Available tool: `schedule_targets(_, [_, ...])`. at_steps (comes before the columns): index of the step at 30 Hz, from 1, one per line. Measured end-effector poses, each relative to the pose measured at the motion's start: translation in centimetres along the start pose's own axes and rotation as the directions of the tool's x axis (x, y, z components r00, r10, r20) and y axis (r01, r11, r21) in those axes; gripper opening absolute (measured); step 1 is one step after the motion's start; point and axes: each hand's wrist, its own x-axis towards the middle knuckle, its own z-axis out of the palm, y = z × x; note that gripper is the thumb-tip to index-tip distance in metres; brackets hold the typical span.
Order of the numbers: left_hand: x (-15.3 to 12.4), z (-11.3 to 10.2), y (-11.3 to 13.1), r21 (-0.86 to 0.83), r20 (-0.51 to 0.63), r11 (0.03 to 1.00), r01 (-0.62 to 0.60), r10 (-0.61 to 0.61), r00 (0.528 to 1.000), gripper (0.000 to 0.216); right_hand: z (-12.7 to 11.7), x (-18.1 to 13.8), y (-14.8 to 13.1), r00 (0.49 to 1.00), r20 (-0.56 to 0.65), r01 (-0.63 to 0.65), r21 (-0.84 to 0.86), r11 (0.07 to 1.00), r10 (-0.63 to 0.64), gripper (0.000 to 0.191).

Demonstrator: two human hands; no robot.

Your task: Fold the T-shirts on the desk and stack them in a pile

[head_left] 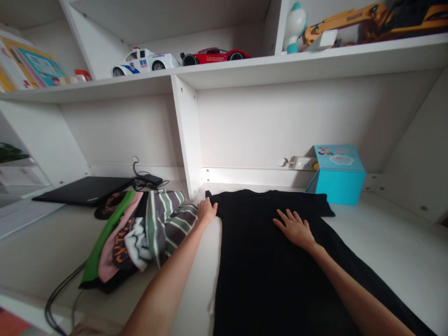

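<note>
A black T-shirt (259, 261) lies spread flat on the white desk (392, 252), its collar end toward the back wall. My left hand (206, 211) is closed on the shirt's upper left corner at the sleeve edge. My right hand (296, 228) rests flat on the chest of the shirt, fingers stretched out and apart. A pile of folded clothes (140, 233), green, pink and striped, sits just left of my left hand.
A blue box (338, 175) stands at the back right beside the shirt's right sleeve. A black laptop (82, 190) with its charger and cables lies at the back left. Toy cars (178, 59), books and an excavator sit on the upper shelf. A vertical shelf divider (187, 135) rises behind my left hand.
</note>
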Motion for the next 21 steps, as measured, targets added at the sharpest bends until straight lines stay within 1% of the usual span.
schedule_targets(3, [1.8, 0.1, 0.0, -0.033, 0.042, 0.999, 0.029, -0.028, 0.999, 0.05, 0.1, 0.0, -0.1, 1.0, 0.001, -0.007, 0.001, 1.0, 0.007, 0.059])
schedule_targets(6, [2.6, -0.1, 0.1, -0.056, 0.058, 0.998, 0.015, -0.011, 0.998, 0.04, 0.0, 0.0, -0.1, 1.0, 0.004, -0.015, 0.011, 1.0, 0.015, 0.059])
schedule_targets(9, [2.6, -0.7, 0.1, -0.047, -0.012, 0.999, 0.01, -0.011, 1.0, 0.037, 0.0, 0.2, -0.3, 0.999, 0.009, -0.032, 0.022, 0.999, 0.032, 0.06])
schedule_targets(12, [1.7, -0.8, 0.5, -0.013, -0.09, 1.0, 0.027, -0.028, 0.996, 0.039, 0.0, 0.5, -0.8, 0.999, 0.01, -0.053, 0.032, 0.998, 0.052, 0.061])
schedule_targets(13, [1.3, -0.7, 0.7, -0.001, -0.121, 1.0, 0.012, -0.012, 0.993, 0.04, 0.0, 0.7, -1.0, 0.998, 0.011, -0.058, 0.035, 0.998, 0.057, 0.062])
schedule_targets(14, [0.8, -0.4, 1.1, 0.011, -0.154, 0.999, -0.033, 0.034, 0.988, 0.041, 0.0, 0.8, -1.2, 0.998, 0.012, -0.062, 0.039, 0.997, 0.061, 0.063])
schedule_targets(15, [0.2, -0.1, 1.5, 0.021, -0.179, 0.993, -0.113, 0.115, 0.977, 0.042, -0.1, 0.9, -1.3, 0.998, 0.014, -0.064, 0.042, 0.997, 0.064, 0.063])
schedule_targets(16, [-0.3, 0.3, 1.9, 0.031, -0.181, 0.974, -0.224, 0.226, 0.957, 0.044, -0.1, 1.0, -1.5, 0.998, 0.016, -0.065, 0.045, 0.997, 0.065, 0.064])
schedule_targets(17, [-0.8, 0.6, 2.3, 0.036, -0.143, 0.936, -0.349, 0.351, 0.926, 0.046, -0.1, 1.1, -1.6, 0.998, 0.018, -0.066, 0.048, 0.997, 0.065, 0.064])
schedule_targets(18, [-1.3, 1.0, 2.6, 0.029, -0.056, 0.889, -0.458, 0.459, 0.887, 0.049, -0.1, 1.1, -1.6, 0.998, 0.02, -0.066, 0.052, 0.996, 0.065, 0.064])
schedule_targets(19, [-1.8, 1.3, 2.8, 0.01, 0.06, 0.847, -0.531, 0.53, 0.846, 0.051, -0.1, 1.1, -1.6, 0.998, 0.023, -0.066, 0.055, 0.996, 0.065, 0.064])
schedule_targets(20, [-2.1, 1.6, 3.0, -0.012, 0.174, 0.823, -0.568, 0.561, 0.809, 0.055, -0.2, 1.2, -1.6, 0.998, 0.026, -0.065, 0.059, 0.996, 0.064, 0.064])
schedule_targets(21, [-2.4, 1.8, 3.1, -0.026, 0.265, 0.816, -0.578, 0.563, 0.783, 0.058, -0.3, 1.2, -1.5, 0.998, 0.031, -0.063, 0.063, 0.996, 0.061, 0.064])
